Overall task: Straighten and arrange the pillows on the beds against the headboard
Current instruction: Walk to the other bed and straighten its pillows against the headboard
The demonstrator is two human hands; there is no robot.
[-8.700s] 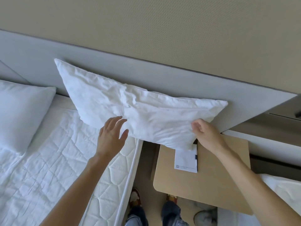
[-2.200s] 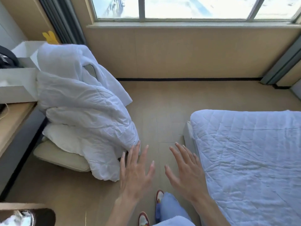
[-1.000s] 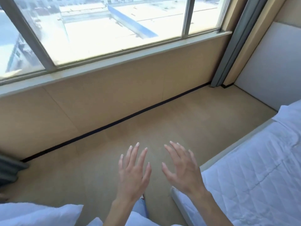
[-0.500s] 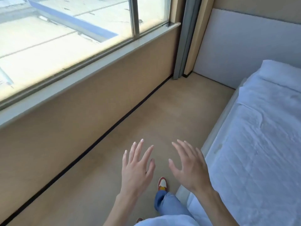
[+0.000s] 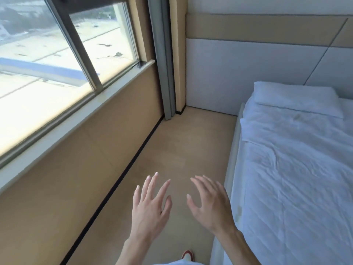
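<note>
A white pillow lies flat at the head of the bed on the right, close to the grey padded headboard. The bed carries a wrinkled white quilted cover. My left hand and my right hand are held out low in the middle of the view, over the floor beside the bed. Both have their fingers spread and hold nothing. The pillow is far ahead of both hands.
A narrow strip of tan floor runs between the bed and the wall under a large window on the left. A grey curtain hangs in the corner. My shoe shows at the bottom edge.
The view has swung right along the window wall, from the bedding pile to this bed. Pillow and headboard now show more fully. My hands stay empty and spread.
</note>
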